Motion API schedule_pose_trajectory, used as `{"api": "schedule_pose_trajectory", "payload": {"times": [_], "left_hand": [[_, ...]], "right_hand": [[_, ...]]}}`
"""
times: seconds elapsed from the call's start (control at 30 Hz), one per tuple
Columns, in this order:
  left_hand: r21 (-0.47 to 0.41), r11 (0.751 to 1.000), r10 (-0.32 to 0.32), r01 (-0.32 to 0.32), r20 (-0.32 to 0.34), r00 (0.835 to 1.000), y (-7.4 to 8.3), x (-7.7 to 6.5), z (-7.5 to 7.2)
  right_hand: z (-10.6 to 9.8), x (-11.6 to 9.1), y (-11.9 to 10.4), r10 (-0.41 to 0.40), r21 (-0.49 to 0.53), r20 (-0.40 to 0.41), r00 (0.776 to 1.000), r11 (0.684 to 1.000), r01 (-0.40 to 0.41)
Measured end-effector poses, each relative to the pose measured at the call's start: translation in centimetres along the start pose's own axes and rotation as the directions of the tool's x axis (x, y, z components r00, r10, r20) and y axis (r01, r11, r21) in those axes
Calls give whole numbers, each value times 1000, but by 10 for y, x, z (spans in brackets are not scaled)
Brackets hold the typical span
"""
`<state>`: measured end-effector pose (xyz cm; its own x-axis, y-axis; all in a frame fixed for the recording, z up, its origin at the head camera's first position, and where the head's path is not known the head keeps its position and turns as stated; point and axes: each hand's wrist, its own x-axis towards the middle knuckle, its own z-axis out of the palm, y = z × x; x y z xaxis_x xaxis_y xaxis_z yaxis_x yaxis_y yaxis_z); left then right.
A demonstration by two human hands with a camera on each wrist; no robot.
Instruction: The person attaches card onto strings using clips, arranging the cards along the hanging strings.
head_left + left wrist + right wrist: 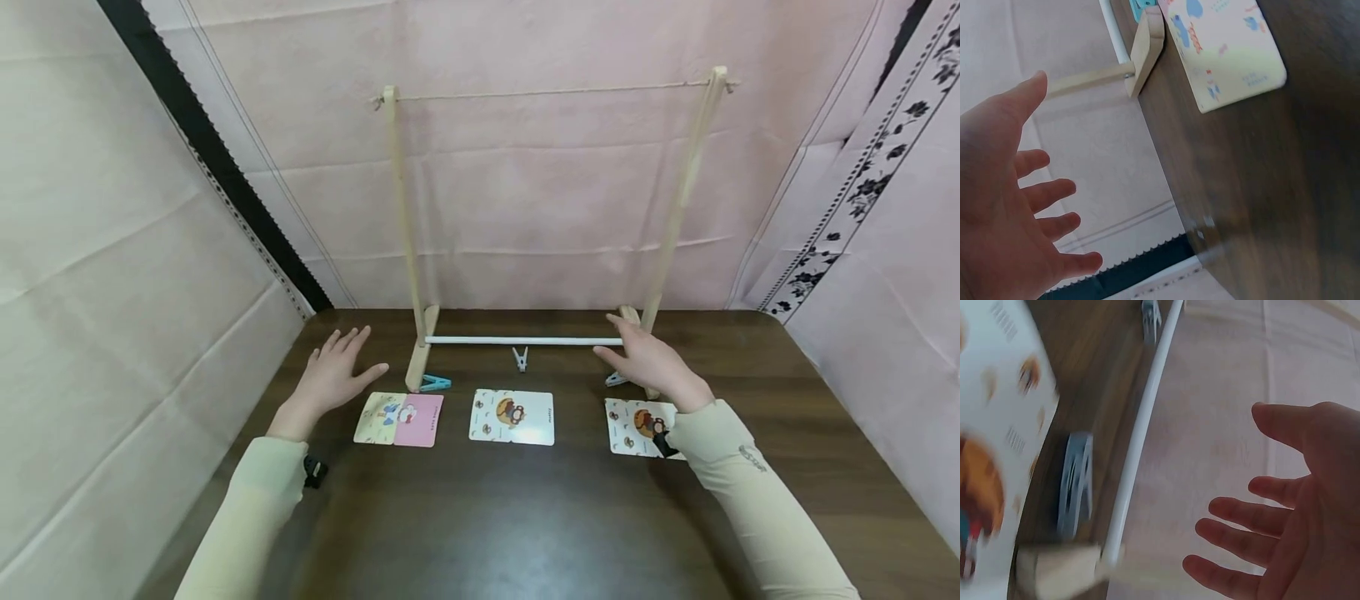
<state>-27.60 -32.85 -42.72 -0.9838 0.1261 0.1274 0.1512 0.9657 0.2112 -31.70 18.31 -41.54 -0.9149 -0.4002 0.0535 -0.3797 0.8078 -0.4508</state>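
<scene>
While both hands are hanging over the bench, neither is holding anything. Left hand: fingers spreading, thumb standing well out toward the stand, left card lying near it. Right hand: fingers also spreading, thumb apart; in the head view it's covering the right end of the white rod and part of that post's base. Right wrist view is showing a gap between fingers and rod.

Stand is sitting at the back of the bench: two wooden posts on feet, string running between the tops, rod joining the bottoms. Right post is leaning outward in the head view.

Three clips are lying on the bench: blue clip just beside the left foot, pale clip between rod and middle card, grey-blue clip just beside the right foot, partly hidden by the right hand in the head view.

Cards are lying in a row in front: left one yellow and pink, middle one white, right card white, the right sleeve covering its corner. Pale cloth is hanging behind.
</scene>
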Motion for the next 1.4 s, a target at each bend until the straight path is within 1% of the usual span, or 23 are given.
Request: {"api": "schedule_pose_trajectory", "payload": {"times": [0.23,0.43,0.57,0.77,0.9,1.03,1.13,1.3,1.4], "left_hand": [[-5,1000,-29,29,-23,999,-5,-8,-8],[-8,998,-66,65,-23,998,-9,-15,-4],[-20,997,-76,76,-25,997,-11,-17,0],[-19,998,-64,63,-25,998,-13,-15,6],[-28,998,-60,59,-16,998,-11,-14,10],[-38,997,-63,63,-3,998,-10,-15,14],[-34,997,-66,66,3,998,-10,-17,18],[-24,998,-53,53,-5,999,-12,-20,27],[-20,998,-53,53,2,999,-12,-21,32]], "right_hand": [[28,29,-36,-114,-8,-8,993,993,114],[52,48,-62,-155,-10,16,988,988,155],[64,57,-73,-170,-8,28,985,985,170],[78,69,-88,-204,-17,33,978,979,205],[89,79,-100,-237,-33,52,970,970,239],[99,86,-113,-272,-7,86,958,962,274],[104,90,-119,-283,14,103,953,959,283],[111,95,-126,-310,56,94,946,950,306],[116,98,-128,-321,69,110,941,946,315]]}}
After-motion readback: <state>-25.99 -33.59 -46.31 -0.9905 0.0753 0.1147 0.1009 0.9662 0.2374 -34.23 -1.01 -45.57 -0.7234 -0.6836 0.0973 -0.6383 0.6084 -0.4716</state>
